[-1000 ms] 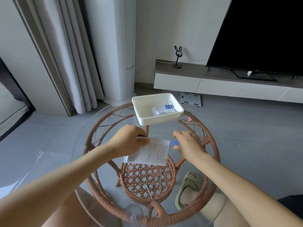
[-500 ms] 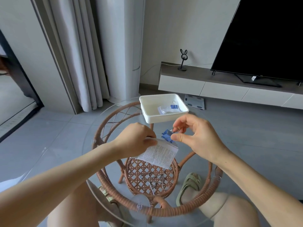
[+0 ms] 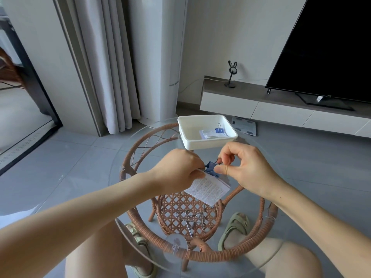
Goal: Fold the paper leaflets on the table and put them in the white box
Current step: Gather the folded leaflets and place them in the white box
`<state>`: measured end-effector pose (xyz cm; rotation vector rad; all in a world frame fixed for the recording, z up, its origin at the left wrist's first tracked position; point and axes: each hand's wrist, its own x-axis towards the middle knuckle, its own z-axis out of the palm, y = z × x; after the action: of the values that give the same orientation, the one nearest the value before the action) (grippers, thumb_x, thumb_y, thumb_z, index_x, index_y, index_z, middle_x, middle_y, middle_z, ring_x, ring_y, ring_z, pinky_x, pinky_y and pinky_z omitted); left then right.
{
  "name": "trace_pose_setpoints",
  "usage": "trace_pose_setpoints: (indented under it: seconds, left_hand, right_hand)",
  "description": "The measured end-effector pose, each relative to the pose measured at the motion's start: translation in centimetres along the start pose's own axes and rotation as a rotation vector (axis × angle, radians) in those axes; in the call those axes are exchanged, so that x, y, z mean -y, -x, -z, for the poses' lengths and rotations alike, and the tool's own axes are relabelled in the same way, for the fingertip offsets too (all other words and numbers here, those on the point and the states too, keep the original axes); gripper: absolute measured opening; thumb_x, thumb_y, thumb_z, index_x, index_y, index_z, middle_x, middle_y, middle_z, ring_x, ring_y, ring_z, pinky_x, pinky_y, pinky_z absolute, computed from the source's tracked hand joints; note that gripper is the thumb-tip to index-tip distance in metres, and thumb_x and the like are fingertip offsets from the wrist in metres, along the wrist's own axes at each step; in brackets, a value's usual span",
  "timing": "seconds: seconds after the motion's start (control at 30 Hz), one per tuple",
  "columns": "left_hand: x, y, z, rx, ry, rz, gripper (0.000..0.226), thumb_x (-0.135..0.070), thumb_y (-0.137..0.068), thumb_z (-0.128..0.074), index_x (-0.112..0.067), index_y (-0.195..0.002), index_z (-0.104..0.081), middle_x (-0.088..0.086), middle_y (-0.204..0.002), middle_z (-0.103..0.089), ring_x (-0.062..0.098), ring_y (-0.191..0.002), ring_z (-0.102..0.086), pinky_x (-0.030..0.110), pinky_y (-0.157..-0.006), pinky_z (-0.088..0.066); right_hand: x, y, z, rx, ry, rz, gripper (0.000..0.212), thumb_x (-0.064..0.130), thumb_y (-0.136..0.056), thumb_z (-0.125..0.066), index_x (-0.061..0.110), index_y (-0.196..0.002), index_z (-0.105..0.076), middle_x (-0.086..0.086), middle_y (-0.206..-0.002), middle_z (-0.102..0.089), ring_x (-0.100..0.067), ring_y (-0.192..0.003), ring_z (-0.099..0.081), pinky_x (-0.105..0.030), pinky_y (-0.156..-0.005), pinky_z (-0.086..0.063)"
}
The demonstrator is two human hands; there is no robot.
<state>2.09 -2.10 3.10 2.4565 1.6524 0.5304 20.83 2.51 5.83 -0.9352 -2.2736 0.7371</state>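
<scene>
Above the glass table (image 3: 220, 255), the folded leaflet (image 3: 208, 189) is pinched at its top edge by curled fingers of the left hand (image 3: 176, 169), seemingly steadied for the blue clip (image 3: 210, 168), which is squeezed between thumb and fingers of the right hand (image 3: 245, 167). Beyond, a clipped bundle (image 3: 212, 134) is seen inside the white box (image 3: 200, 144).

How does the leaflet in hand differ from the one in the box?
The held leaflet is gripped by the left hand; the boxed leaflet lies loose in the white box. The held leaflet's clip is pinched by the right hand at its top edge; the boxed leaflet's clip is untouched. Both: folded paper, blue clip.
</scene>
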Motion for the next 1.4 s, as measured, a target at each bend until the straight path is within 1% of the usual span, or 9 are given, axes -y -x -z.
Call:
trace_pose_setpoints:
  seconds: [0.13,0.37,0.57,0.67,0.9,0.97,1.1,1.27,1.4]
  left_hand:
    - [-0.1,-0.3,0.1,0.000,-0.015,0.001,0.026,-0.026,-0.097,-0.050,-0.011,-0.100,-0.070,0.000,-0.091,-0.067,0.018,-0.082,-0.060,0.026,-0.073,-0.045]
    - [-0.3,-0.5,0.5,0.007,-0.028,-0.044,0.027,-0.028,-0.098,-0.048,-0.013,-0.107,-0.070,-0.001,-0.097,-0.068,0.017,-0.086,-0.061,0.027,-0.076,-0.047]
    - [0.1,-0.2,0.2,-0.022,0.013,-0.109,0.025,-0.026,-0.096,-0.054,-0.007,-0.098,-0.071,0.003,-0.087,-0.068,0.021,-0.078,-0.062,0.031,-0.072,-0.048]
    - [0.4,0.0,0.2,-0.014,0.041,-0.147,0.023,-0.025,-0.093,-0.058,-0.006,-0.093,-0.072,0.004,-0.083,-0.069,0.021,-0.075,-0.063,0.031,-0.070,-0.050]
    - [0.3,-0.2,-0.3,-0.053,0.104,-0.137,0.020,-0.022,-0.090,-0.062,-0.006,-0.088,-0.073,0.004,-0.078,-0.069,0.021,-0.070,-0.062,0.032,-0.066,-0.049]
    - [0.2,-0.2,-0.2,-0.028,0.147,-0.124,0.019,-0.022,-0.089,-0.064,-0.006,-0.087,-0.074,0.003,-0.078,-0.069,0.019,-0.070,-0.061,0.026,-0.065,-0.046]
    - [-0.3,-0.3,0.1,0.111,0.225,-0.051,0.021,-0.026,-0.089,-0.066,-0.010,-0.098,-0.075,0.001,-0.091,-0.073,0.015,-0.081,-0.063,0.024,-0.074,-0.046]
    - [-1.5,-0.5,-0.1,0.229,0.241,0.042,0.024,-0.029,-0.089,-0.064,-0.013,-0.104,-0.074,-0.001,-0.094,-0.072,0.007,-0.074,-0.055,0.016,-0.069,-0.041]
    - [-2.2,-0.7,-0.7,0.289,0.289,0.102,0.023,-0.029,-0.089,-0.065,-0.012,-0.102,-0.073,-0.001,-0.091,-0.071,0.006,-0.071,-0.053,0.017,-0.067,-0.042]
  right_hand:
    - [0.3,-0.2,0.2,0.030,0.043,0.018,0.043,0.007,-0.072,-0.078,0.028,-0.058,-0.045,-0.006,-0.067,-0.059,-0.023,-0.070,-0.058,-0.025,-0.064,-0.046]
    - [0.6,-0.7,0.4,0.070,0.150,0.045,0.041,0.008,-0.072,-0.079,0.021,-0.057,-0.044,-0.009,-0.067,-0.058,-0.029,-0.068,-0.056,-0.037,-0.062,-0.048]
    - [0.5,-0.9,0.3,0.108,0.174,0.066,0.049,0.004,-0.072,-0.079,0.024,-0.054,-0.037,-0.013,-0.066,-0.055,-0.032,-0.065,-0.051,-0.019,-0.058,-0.044]
    - [0.6,-1.0,0.4,0.150,0.168,0.044,0.049,0.005,-0.072,-0.078,0.023,-0.054,-0.037,-0.018,-0.068,-0.056,-0.035,-0.067,-0.051,-0.020,-0.060,-0.044]
    - [1.4,-1.9,1.0,0.238,0.108,-0.042,0.048,0.001,-0.073,-0.077,0.019,-0.053,-0.038,-0.022,-0.070,-0.056,-0.025,-0.061,-0.048,-0.038,-0.065,-0.050]
    - [1.3,-2.2,1.3,0.282,0.070,-0.096,0.046,0.000,-0.073,-0.077,0.018,-0.052,-0.040,-0.023,-0.070,-0.056,-0.024,-0.063,-0.052,-0.036,-0.067,-0.052]
    - [1.0,-2.7,1.4,0.420,-0.016,-0.199,0.044,-0.004,-0.073,-0.075,0.014,-0.053,-0.041,-0.007,-0.062,-0.054,-0.015,-0.062,-0.055,-0.025,-0.063,-0.051]
    - [0.9,-3.0,1.1,0.520,0.001,-0.301,0.050,-0.002,-0.072,-0.076,0.021,-0.045,-0.041,-0.004,-0.057,-0.049,-0.017,-0.062,-0.051,-0.038,-0.072,-0.050]
    - [0.7,-2.7,0.8,0.573,0.028,-0.367,0.047,-0.004,-0.073,-0.075,0.014,-0.052,-0.037,-0.003,-0.055,-0.043,-0.014,-0.055,-0.044,-0.031,-0.066,-0.044]
